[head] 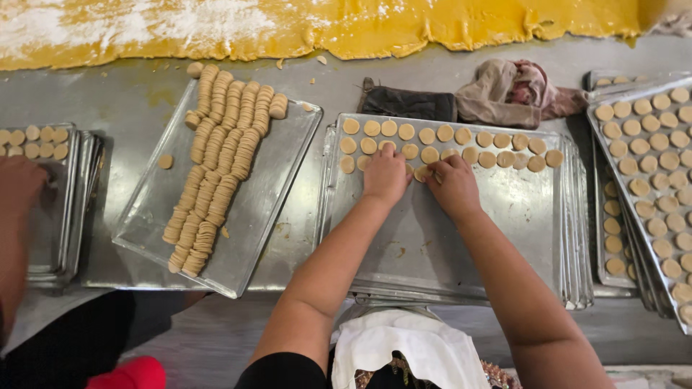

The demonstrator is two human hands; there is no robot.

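Note:
My left hand (386, 176) and my right hand (453, 184) rest palm down on a steel baking tray (461, 238), side by side near its far edge. Rows of round tan dough discs (461, 140) lie flat along the tray's far part. My right hand's fingers pinch a disc (422, 173) at the end of the third row, between the two hands. My left hand's fingertips press on discs in that row; whether it grips one is hidden under the fingers.
A tray (274, 180) to the left carries long stacked rows of discs (216, 166). Filled trays (649, 166) stand at the right, another stack (72, 194) at far left by another person's arm (14, 216). A yellow floured dough sheet (288, 25) and cloths (504, 94) lie beyond.

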